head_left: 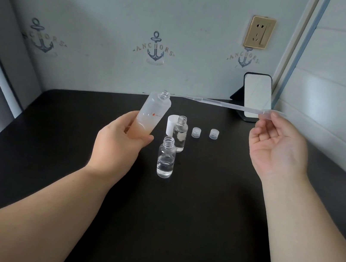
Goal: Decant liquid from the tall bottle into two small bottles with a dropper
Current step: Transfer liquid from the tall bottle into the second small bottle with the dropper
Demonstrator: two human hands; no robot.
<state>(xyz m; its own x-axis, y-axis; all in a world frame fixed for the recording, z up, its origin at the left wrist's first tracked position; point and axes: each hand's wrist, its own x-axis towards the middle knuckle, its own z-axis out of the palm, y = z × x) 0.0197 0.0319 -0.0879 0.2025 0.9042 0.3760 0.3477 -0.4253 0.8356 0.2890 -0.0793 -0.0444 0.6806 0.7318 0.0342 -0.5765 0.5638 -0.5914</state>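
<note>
At centre frame, our left hand [120,143] wraps its fingers round the lower part of the tall bottle [151,113], lifted off the table [53,134] and tilted right, uncapped. Our right hand [278,147], upper right, pinches the bulb end of the dropper [228,105], held almost level with its tip just beside the bottle's mouth and not yet inside.

Two small bottles [166,158] [180,133] stand open below, both holding some clear liquid, with a white cap [171,125] and two clear caps [196,132] [214,134] near them.

We judge two risks: the tilted open bottle could spill if tipped further, and the thin tip could miss the narrow neck or drip on the way across.

The wall [117,20] decals read "ANCHORS". Red lettering on the tall bottle is too small to read.
</note>
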